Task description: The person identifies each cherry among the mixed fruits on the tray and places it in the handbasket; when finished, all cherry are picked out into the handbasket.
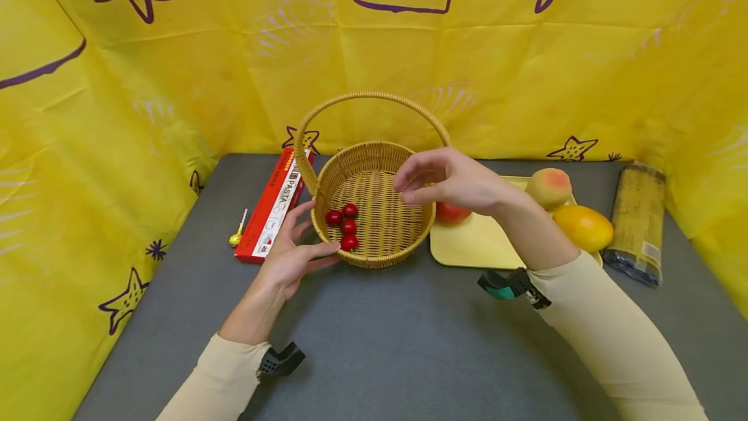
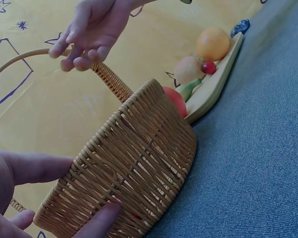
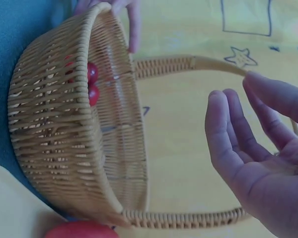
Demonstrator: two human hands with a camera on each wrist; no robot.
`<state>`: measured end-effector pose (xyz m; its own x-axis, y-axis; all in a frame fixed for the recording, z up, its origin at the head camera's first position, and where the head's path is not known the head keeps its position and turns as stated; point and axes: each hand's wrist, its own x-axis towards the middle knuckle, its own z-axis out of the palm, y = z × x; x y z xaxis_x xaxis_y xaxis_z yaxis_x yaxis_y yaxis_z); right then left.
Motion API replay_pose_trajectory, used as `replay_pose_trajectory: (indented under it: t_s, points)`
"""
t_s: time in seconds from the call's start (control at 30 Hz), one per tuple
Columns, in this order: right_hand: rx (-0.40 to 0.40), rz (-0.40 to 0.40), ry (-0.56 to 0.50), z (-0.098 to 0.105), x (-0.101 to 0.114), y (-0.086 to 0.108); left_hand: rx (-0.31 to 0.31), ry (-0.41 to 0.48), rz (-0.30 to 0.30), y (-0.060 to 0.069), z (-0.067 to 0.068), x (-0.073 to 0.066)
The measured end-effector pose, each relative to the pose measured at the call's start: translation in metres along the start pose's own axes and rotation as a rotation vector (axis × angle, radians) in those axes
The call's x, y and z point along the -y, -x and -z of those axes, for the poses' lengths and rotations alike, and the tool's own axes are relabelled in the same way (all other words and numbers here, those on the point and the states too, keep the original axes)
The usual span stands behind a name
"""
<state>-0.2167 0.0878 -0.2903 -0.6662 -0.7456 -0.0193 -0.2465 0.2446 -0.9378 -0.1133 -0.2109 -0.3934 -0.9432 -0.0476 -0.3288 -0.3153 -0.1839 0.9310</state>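
Note:
A round wicker basket (image 1: 374,258) with a tall hoop handle stands mid-table. Several red cherries (image 1: 349,226) lie inside at its left. My left hand (image 1: 286,258) rests against the basket's left and front side, thumb and fingers spread and fairly straight along the rim and wall; in the left wrist view its fingertips (image 2: 107,213) touch the weave. Over the basket's right rim hovers my right hand (image 1: 456,177), fingers loosely bent. The right wrist view shows nothing between those fingers (image 3: 218,124).
A yellow tray (image 1: 467,249) right of the basket bears a red fruit (image 1: 452,212), a peach (image 1: 549,188), a yellow mango-like fruit (image 1: 583,227), a cherry (image 2: 208,67) and something green (image 2: 189,88). A dark-ended wrapped roll (image 1: 637,223) lies farther right. Leftward are a pasta box (image 1: 274,206) and a lollipop (image 1: 236,238).

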Motion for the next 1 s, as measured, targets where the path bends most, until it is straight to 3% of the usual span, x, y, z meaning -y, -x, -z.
replay_pose_trajectory:
  t_s: [0.57,1.0]
  points:
    - [-0.249,-0.026,-0.055,0.02,-0.022,0.059,0.007,-0.011,-0.003,0.001,-0.001,-0.002]
    - [-0.403,-0.123,-0.057,0.035,-0.048,0.093,0.011,-0.014,-0.003,0.0,0.001,-0.001]
